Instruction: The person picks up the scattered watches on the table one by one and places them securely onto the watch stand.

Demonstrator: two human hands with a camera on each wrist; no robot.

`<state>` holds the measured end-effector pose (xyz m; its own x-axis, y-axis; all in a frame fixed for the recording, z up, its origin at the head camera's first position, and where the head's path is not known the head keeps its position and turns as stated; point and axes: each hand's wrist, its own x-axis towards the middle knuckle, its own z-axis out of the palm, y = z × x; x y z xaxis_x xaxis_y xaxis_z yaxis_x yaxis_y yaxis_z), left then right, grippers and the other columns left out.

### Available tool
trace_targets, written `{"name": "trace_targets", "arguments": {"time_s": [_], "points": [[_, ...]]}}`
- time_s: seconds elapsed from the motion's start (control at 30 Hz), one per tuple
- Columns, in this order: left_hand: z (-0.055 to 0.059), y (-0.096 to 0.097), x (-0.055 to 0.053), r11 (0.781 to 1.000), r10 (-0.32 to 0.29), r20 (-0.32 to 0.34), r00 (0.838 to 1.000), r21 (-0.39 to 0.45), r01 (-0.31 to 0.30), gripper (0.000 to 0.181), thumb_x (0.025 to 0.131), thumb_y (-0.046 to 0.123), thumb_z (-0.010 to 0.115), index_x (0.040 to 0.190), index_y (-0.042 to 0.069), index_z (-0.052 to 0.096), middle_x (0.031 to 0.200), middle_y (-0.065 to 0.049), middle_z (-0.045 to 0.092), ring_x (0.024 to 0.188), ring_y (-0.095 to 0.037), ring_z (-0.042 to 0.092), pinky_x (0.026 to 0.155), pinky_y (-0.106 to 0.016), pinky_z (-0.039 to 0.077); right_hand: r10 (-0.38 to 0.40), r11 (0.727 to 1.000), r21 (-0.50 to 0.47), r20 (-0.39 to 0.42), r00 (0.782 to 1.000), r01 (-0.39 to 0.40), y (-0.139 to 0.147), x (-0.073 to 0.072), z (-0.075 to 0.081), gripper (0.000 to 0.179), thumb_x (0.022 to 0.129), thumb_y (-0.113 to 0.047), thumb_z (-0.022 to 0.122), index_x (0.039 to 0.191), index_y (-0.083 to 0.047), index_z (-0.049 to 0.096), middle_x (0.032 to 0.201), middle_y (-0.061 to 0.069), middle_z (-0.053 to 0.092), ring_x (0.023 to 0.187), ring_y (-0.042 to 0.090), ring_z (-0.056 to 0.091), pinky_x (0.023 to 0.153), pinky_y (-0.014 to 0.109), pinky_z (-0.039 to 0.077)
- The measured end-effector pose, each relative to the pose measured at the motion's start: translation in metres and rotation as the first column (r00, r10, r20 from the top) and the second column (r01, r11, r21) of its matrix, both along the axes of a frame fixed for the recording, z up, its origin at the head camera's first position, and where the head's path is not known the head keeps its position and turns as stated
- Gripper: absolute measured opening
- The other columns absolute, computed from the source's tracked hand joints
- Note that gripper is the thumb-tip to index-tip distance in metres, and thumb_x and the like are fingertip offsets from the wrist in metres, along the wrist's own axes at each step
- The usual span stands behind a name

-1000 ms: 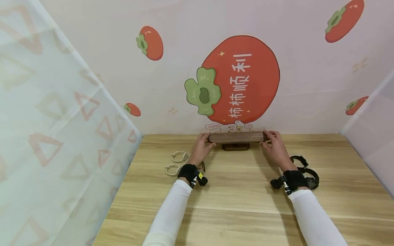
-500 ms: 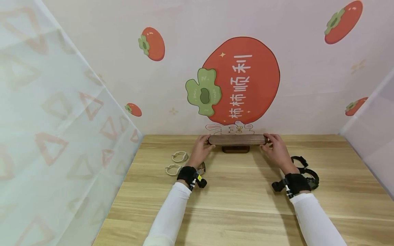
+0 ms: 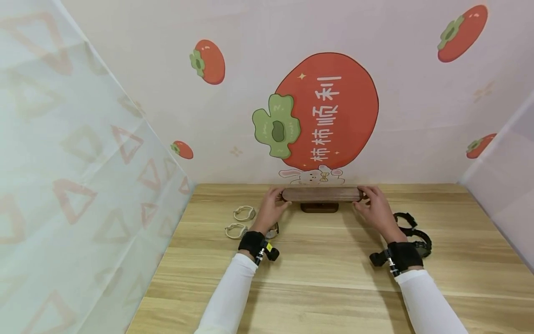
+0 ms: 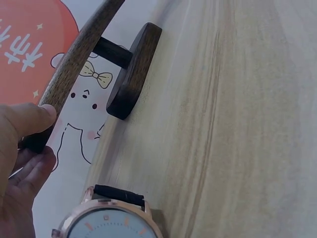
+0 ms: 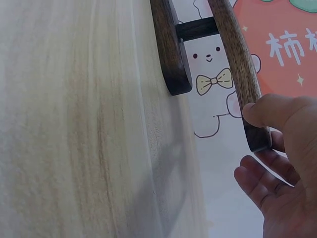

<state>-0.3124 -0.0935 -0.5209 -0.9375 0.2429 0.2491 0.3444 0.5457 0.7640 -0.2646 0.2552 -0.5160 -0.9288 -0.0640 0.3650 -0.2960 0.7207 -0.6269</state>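
A dark wooden T-shaped watch stand stands upright near the table's back edge. Its long rounded crossbar [image 3: 321, 194] runs left to right above a small flat base [image 3: 319, 208], and a short post [image 4: 113, 51] joins them. My left hand [image 3: 269, 212] pinches the crossbar's left end, thumb on the near side and fingers behind. At the opposite end my right hand [image 3: 375, 212] grips the bar [image 5: 240, 64] likewise, thumb in front. A watch with a rose-gold case [image 4: 113, 223] and dark strap lies on the table beside my left wrist, partly covered in the head view.
Two watches with white straps, a rear one [image 3: 244, 213] and a nearer one [image 3: 236, 231], lie left of my left wrist. Black watches [image 3: 422, 243] lie by my right wrist, partly behind it. A printed cloth wall [image 3: 233, 116] rises right behind the table [image 3: 317, 273].
The watch stand has come slightly nearer to me, away from the wall, with both hands keeping hold of its crossbar. The head view has shifted a little.
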Motion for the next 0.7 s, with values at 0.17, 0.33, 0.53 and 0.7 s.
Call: {"name": "trace_targets", "arguments": {"time_s": [0.17, 0.33, 0.53, 0.7], "points": [[-0.001, -0.003, 0.006, 1.0, 0.003, 0.012, 1.0, -0.007, -0.003, 0.055, 0.101, 0.019, 0.077, 0.151, 0.006, 0.058, 0.144, -0.017, 0.058, 0.127, -0.033, 0.063, 0.108, -0.046, 0.058, -0.006, 1.0, 0.003, 0.023, 1.0, 0.006, -0.001, 0.005, 0.0, 0.056, 0.098, -0.002, 0.075, 0.147, 0.011, 0.053, 0.136, 0.035, 0.051, 0.111, 0.047, 0.058, 0.09, 0.06, 0.056], [-0.003, -0.006, 0.011, 1.0, -0.012, 0.005, 1.0, 0.009, 0.012, 0.054, 0.101, 0.019, 0.077, 0.15, 0.006, 0.059, 0.141, -0.017, 0.059, 0.124, -0.031, 0.064, 0.107, -0.042, 0.059, -0.009, 1.0, -0.003, 0.032, 0.999, 0.009, -0.003, 0.009, 0.0, 0.056, 0.097, -0.003, 0.076, 0.146, 0.011, 0.054, 0.136, 0.035, 0.051, 0.111, 0.048, 0.059, 0.09, 0.06, 0.056], [-0.002, -0.007, 0.015, 0.999, -0.022, -0.028, 0.999, 0.023, 0.023, 0.053, 0.099, 0.015, 0.078, 0.147, 0.003, 0.061, 0.139, -0.018, 0.061, 0.121, -0.031, 0.065, 0.106, -0.042, 0.06, -0.018, 1.0, 0.003, 0.057, 0.998, 0.018, -0.003, 0.014, 0.0, 0.057, 0.098, -0.006, 0.075, 0.148, 0.009, 0.054, 0.138, 0.033, 0.051, 0.114, 0.045, 0.058, 0.092, 0.059, 0.057], [-0.001, -0.008, 0.02, 0.999, -0.024, -0.034, 0.999, 0.028, 0.025, 0.053, 0.097, 0.012, 0.08, 0.146, 0.002, 0.062, 0.137, -0.02, 0.06, 0.118, -0.032, 0.065, 0.105, -0.042, 0.061, -0.016, 1.0, -0.002, 0.08, 0.997, 0.016, -0.003, 0.019, 0.001, 0.057, 0.099, -0.007, 0.074, 0.149, 0.008, 0.052, 0.142, 0.033, 0.049, 0.116, 0.044, 0.056, 0.093, 0.059, 0.056]]}}
